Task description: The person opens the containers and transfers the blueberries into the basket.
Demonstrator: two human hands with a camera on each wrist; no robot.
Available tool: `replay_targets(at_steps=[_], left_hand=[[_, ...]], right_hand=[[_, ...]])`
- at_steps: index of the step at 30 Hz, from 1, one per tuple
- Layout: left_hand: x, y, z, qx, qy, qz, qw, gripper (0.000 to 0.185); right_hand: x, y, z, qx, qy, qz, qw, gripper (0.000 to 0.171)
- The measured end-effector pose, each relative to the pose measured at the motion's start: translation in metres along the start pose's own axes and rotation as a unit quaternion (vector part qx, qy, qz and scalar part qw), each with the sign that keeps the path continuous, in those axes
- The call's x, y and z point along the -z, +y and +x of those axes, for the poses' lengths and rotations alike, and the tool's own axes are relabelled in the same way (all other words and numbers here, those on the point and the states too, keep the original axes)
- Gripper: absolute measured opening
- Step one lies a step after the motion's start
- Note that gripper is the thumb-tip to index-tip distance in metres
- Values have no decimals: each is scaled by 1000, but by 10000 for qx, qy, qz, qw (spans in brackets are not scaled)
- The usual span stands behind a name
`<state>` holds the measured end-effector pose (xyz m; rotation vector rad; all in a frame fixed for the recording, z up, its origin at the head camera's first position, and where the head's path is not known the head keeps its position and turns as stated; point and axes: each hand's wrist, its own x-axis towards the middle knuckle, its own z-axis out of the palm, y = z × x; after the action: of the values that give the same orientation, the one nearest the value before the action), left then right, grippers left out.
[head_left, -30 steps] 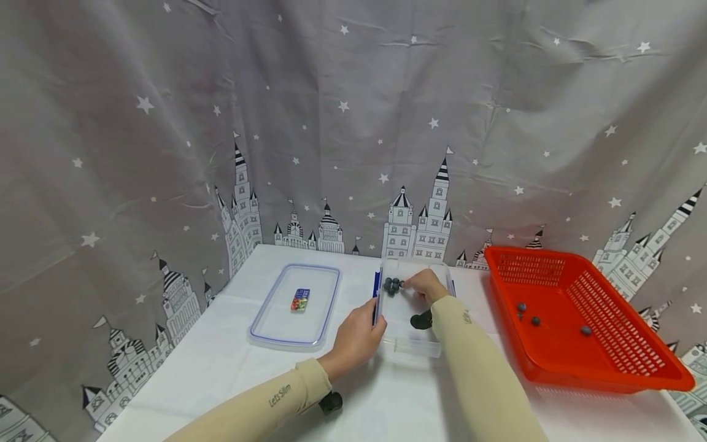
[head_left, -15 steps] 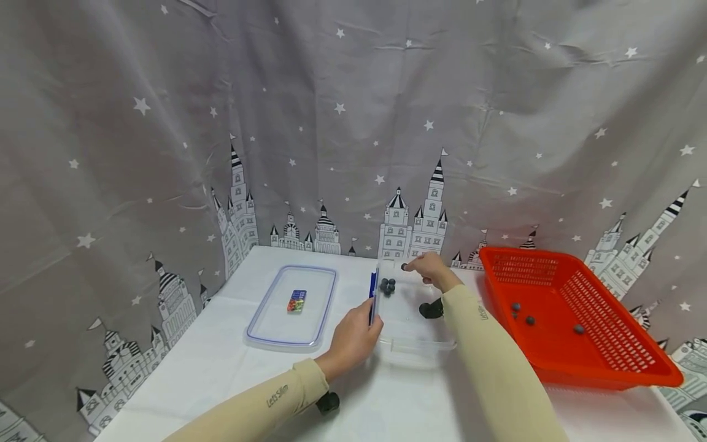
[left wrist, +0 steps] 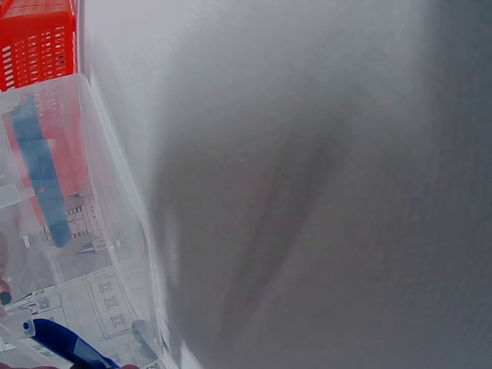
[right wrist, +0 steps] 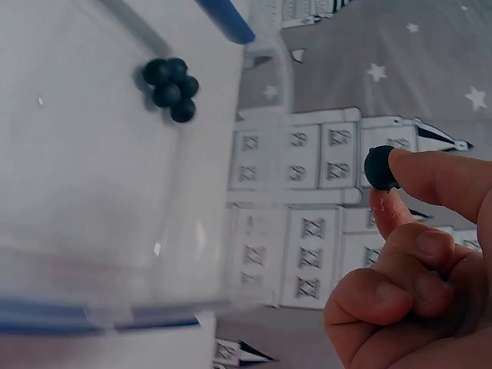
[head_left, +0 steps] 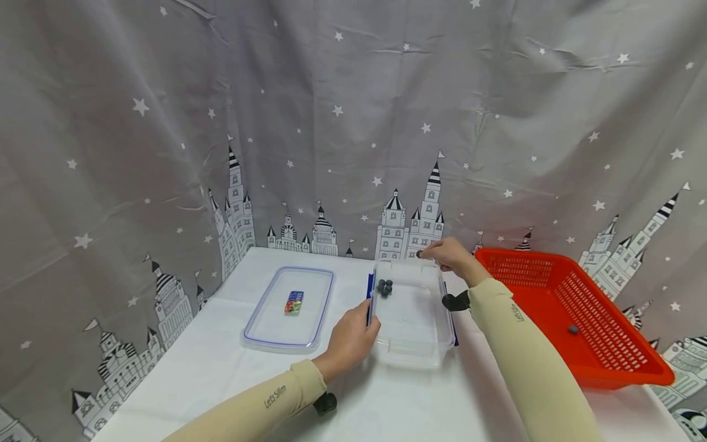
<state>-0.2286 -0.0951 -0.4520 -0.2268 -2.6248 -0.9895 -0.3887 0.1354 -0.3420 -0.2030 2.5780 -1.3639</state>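
In the container (head_left: 411, 344) (clear): four balls (head_left: 384, 286).

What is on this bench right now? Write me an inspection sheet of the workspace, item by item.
Surface: white table.
Job's things: clear container with a cluster of dark balls in its far left corner; one dark ball pinched above the far rim; red basket to the right, one ball visible inside.
Clutter: clear lid to the left, a small colourful label on it.
Grippers: left hand grips the container's left wall; right hand pinches the ball, apart from the container.
Cables: nothing seen.
Surroundings: grey curtain with stars and castles behind the table.
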Motion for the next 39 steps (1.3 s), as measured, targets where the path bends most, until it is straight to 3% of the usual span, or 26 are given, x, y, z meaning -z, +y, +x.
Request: replay_targets(at_steps=[7, 14, 29, 39], left_hand=[[-1, 1, 1, -2, -36, -38, 10000, 47], [-1, -1, 0, 69, -97, -47, 9999, 50], [-2, -2, -1, 50, -39, 15, 10000, 51], [0, -2, 0, 43, -84, 3, 10000, 51]], right_hand=[[35, 2, -18, 192, -2, -358, 9992, 41], [69, 8, -39, 88, -89, -446, 9989, 46], [124, 56, -65, -72, -53, -1205, 9927, 50], [142, 93, -70, -580, -225, -991, 9931, 28]])
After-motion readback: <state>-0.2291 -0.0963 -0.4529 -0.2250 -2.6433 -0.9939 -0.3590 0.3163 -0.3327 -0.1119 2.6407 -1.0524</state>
